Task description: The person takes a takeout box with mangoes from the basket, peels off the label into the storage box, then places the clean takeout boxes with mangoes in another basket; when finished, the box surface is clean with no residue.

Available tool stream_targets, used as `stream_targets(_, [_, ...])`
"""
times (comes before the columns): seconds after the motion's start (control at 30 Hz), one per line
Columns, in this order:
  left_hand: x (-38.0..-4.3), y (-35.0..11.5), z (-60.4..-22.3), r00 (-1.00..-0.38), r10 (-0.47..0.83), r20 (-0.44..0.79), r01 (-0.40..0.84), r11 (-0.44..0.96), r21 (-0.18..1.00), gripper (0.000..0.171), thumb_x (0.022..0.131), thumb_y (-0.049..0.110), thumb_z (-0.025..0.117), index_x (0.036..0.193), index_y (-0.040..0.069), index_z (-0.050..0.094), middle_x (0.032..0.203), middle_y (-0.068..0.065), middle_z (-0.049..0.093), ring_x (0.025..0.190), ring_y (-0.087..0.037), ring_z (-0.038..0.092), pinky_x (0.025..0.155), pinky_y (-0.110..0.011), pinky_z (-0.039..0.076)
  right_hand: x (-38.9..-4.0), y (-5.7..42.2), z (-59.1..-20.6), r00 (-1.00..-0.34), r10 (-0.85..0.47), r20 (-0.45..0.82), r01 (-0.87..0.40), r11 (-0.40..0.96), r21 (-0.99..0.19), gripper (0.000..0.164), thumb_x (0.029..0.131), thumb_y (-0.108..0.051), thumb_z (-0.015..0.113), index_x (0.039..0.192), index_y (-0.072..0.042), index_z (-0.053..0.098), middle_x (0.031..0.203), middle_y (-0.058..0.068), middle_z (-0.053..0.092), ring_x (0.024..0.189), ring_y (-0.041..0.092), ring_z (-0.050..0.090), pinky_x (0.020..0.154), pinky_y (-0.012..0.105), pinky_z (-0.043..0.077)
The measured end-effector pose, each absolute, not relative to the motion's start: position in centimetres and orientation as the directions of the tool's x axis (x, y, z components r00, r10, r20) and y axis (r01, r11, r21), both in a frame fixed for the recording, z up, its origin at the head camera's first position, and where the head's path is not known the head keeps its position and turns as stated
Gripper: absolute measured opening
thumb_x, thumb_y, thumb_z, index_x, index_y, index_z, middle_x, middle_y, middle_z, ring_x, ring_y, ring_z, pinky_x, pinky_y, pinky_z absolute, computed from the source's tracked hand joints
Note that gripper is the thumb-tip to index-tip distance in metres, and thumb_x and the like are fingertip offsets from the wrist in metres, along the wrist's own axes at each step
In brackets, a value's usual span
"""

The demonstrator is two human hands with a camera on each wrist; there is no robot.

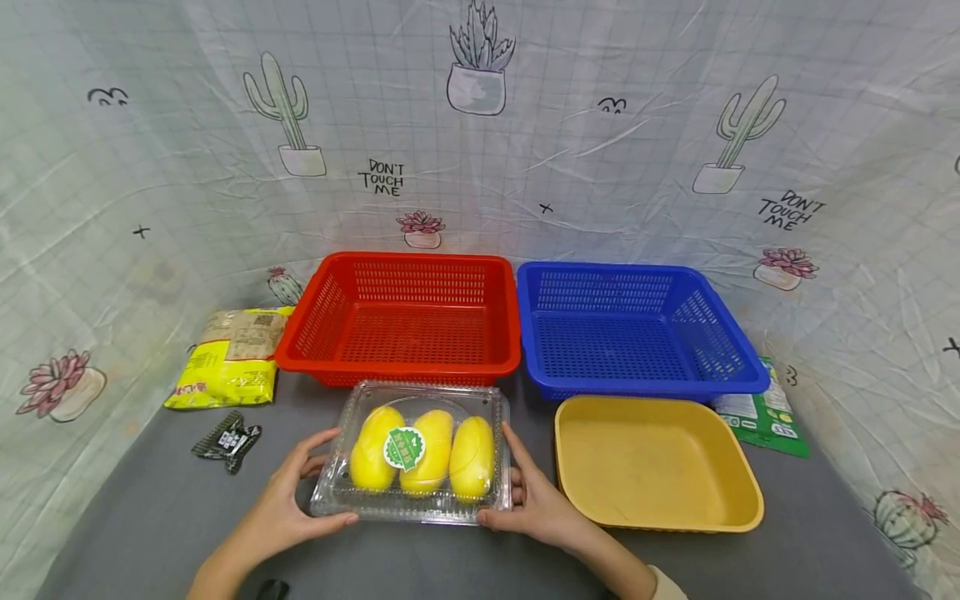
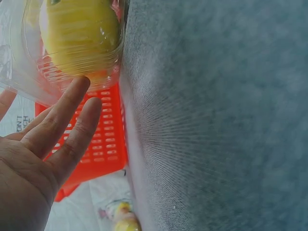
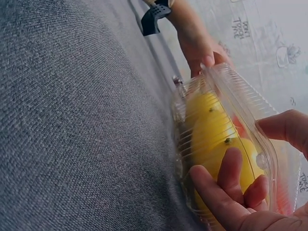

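A clear plastic clamshell box of mangoes (image 1: pixel 426 454) is between my two hands, its lid down and a green round label on top. Three yellow mangoes (image 1: pixel 472 458) lie inside it. My left hand (image 1: pixel 283 492) holds the box's left end, thumb at the front corner and fingers along the side. In the left wrist view its fingertips (image 2: pixel 79 86) meet the clear wall. On the opposite end my right hand (image 1: pixel 546 504) grips the box. The right wrist view has that thumb (image 3: pixel 274 126) on the rim and the fingers bent against the side wall.
Behind the box stand a red basket (image 1: pixel 420 367) and a blue basket (image 1: pixel 645 385). A yellow tray (image 1: pixel 660 467) sits to the right, with a green packet (image 1: pixel 772 417) beyond it. At left lie a yellow bag (image 1: pixel 232 358) and a small black wrapped item (image 1: pixel 227 442).
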State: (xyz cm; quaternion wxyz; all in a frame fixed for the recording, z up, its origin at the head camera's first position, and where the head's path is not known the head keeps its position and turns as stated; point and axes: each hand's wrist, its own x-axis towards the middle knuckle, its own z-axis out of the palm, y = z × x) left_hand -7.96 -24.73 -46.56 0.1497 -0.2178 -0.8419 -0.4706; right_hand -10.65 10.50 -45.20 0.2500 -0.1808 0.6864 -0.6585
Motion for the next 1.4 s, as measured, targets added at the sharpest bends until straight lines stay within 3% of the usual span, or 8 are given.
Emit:
stream_targets(0.2, [-8.34,-24.73,-46.43,-0.875,0.22,0.43,0.481,0.482,0.732,0.108,0.053,0.009,0.096,0.144,0.004,0.039,0.14,-0.014,0.046,0.11,0.0,0.058,0.089,-0.01,0.043,-10.95,10.4,-45.49,-0.835,-0.54,-0.102,0.069,0.08,-0.994,0.11,0.082,-0.011,0.079,0.158,-0.017,0.0,0.076,0.001,0.04,0.059,0.004,0.037,0.053,0.015,0.037])
stream_targets(0.67, [-8.47,-24.84,-46.32,-0.911,0.206,0.357,0.41,0.537,0.737,0.106,0.058,0.017,0.095,0.146,0.011,0.036,0.142,-0.008,0.044,0.11,0.001,0.057,0.086,-0.016,0.047,-11.28,10.16,-45.59,-0.851,-0.52,-0.071,0.029,0.089,-0.996,0.106,0.081,-0.008,0.077,0.157,-0.015,0.003,0.085,0.006,0.049,0.06,0.005,0.043,0.054,0.016,0.042])
stream_targets(0.83, [-8.45,-24.83,-46.36,-0.913,0.194,0.358,0.404,0.546,0.734,0.106,0.057,0.018,0.096,0.145,0.011,0.036,0.14,-0.007,0.045,0.106,0.001,0.059,0.084,-0.015,0.047,-11.28,10.06,-45.56,-0.86,-0.504,-0.075,0.024,0.105,-0.994,0.105,0.081,-0.007,0.077,0.157,-0.015,0.006,0.085,0.006,0.046,0.061,0.004,0.04,0.054,0.016,0.041])
stream_targets(1.13, [-8.33,-24.8,-46.28,-0.918,0.184,0.353,0.393,0.559,0.73,0.106,0.057,0.02,0.096,0.144,0.013,0.037,0.14,-0.006,0.046,0.105,0.0,0.059,0.082,-0.02,0.049,-10.9,10.14,-45.39,-0.867,-0.488,-0.104,0.069,0.09,-0.994,0.102,0.081,-0.008,0.077,0.157,-0.016,0.009,0.095,0.012,0.047,0.067,0.008,0.054,0.06,0.019,0.05])
stream_targets(1.4, [-8.25,-24.8,-46.24,-0.928,0.169,0.332,0.364,0.598,0.714,0.104,0.058,0.024,0.096,0.144,0.016,0.038,0.139,-0.005,0.047,0.106,-0.002,0.06,0.08,-0.026,0.051,-10.72,10.3,-45.15,-0.883,-0.46,-0.095,0.043,0.122,-0.992,0.098,0.083,-0.012,0.077,0.156,-0.013,0.012,0.098,0.01,0.04,0.072,0.01,0.051,0.058,0.017,0.044])
